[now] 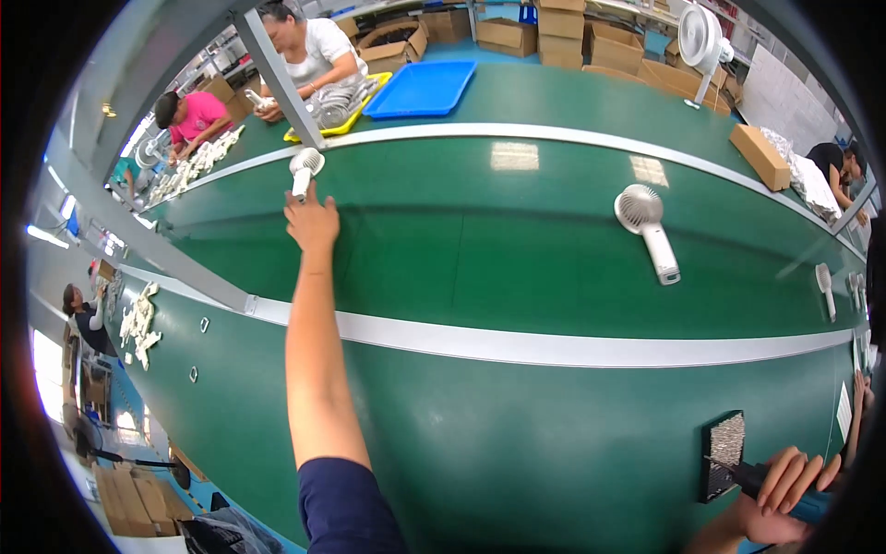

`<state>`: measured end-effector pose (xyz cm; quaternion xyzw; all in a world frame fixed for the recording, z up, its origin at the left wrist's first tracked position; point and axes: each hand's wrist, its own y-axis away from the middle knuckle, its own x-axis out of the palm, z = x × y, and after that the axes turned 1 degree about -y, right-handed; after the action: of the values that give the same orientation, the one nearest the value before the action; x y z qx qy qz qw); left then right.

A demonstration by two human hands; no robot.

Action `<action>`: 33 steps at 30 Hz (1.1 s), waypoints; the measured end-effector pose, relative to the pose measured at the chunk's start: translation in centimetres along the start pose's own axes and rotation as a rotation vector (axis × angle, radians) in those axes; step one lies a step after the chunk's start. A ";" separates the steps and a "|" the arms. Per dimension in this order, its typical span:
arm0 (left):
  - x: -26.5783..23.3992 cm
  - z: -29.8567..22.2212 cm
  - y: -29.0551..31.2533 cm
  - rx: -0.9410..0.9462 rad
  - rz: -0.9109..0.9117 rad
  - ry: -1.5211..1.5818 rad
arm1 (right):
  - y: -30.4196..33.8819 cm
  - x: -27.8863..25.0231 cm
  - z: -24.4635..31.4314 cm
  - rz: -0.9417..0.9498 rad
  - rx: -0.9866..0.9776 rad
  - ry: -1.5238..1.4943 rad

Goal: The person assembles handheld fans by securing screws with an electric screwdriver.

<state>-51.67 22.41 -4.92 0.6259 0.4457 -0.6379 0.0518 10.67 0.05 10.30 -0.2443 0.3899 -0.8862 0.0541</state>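
My left hand [314,224] stretches far out over the green belt, its fingers spread around the lower end of a white handheld fan [305,168]. The fingertips reach the handle, but whether they press on it I cannot tell. At the lower right, my right hand [783,494] is closed around an electric screwdriver [755,478] with a black front and a teal body. The thin bit of the screwdriver points at a black tray [709,475] holding rows of small metal screws.
Another white handheld fan [649,229] lies on the belt, with more at the far right. White rails [554,349] edge the belt. A grey post [277,78] rises near my left hand. A blue tray [423,90] and co-workers are beyond; white parts [138,323] lie left.
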 end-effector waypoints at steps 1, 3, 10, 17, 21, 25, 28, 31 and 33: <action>1.1 1.1 -1.4 0.018 0.004 0.015 | 0.4 0.3 -1.1 -0.088 -0.025 0.010; 2.5 3.0 -3.4 -0.017 0.053 -0.059 | 0.7 1.0 -2.8 -0.176 -0.058 0.052; 0.9 3.0 -2.5 -0.003 0.009 0.077 | 2.1 1.3 -2.4 -0.082 -0.024 -0.003; 1.9 10.0 1.5 -0.041 0.117 0.937 | 0.9 1.2 -0.3 0.007 -0.063 -0.007; -6.9 2.4 8.5 -0.475 0.372 1.363 | -0.3 0.7 4.7 -0.029 -0.127 0.053; -13.6 2.7 14.7 -0.370 0.626 1.328 | 0.8 -2.3 7.6 -0.157 -0.213 0.048; -19.0 -0.7 20.1 -0.268 0.832 1.423 | 2.6 -6.4 7.3 -0.317 -0.157 0.153; -23.5 -7.6 27.4 -0.251 0.833 1.294 | 4.4 -8.7 6.4 -0.405 0.000 0.188; -24.6 -9.0 31.0 -0.321 0.842 1.267 | 4.6 -9.0 5.7 -0.421 0.104 0.222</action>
<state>-20.35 -2.53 1.82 0.9725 0.2018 -0.0126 0.1153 20.80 -4.34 6.83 -0.2182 0.2877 -0.9182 -0.1626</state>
